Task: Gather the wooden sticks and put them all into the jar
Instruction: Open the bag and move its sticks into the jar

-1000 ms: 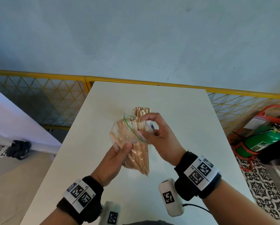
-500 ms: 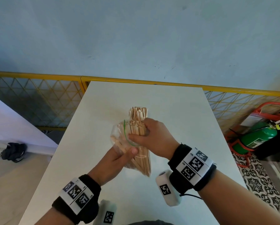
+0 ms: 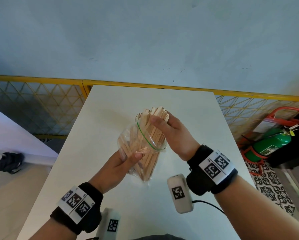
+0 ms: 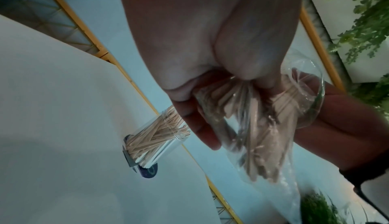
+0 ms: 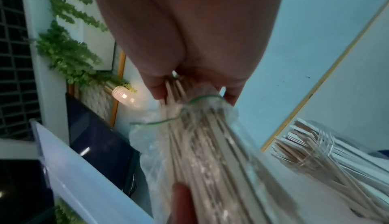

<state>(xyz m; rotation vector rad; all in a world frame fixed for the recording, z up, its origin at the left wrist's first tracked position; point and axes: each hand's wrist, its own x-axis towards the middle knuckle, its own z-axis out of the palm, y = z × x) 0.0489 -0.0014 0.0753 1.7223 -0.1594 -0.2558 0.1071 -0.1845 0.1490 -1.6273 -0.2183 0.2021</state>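
My left hand pinches the clear plastic bag low down, at about 7 o'clock of the bundle, while my right hand grasps the wooden sticks poking out of its mouth at 1 o'clock. The jar, already holding sticks, stands on the white table, apart from both hands

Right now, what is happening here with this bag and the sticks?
A person is taking wooden sticks out of a clear plastic bag above a white table. The left hand holds the bag near its middle, and the right hand grips the stick tops that stand out of its mouth. A jar on the table already holds sticks.
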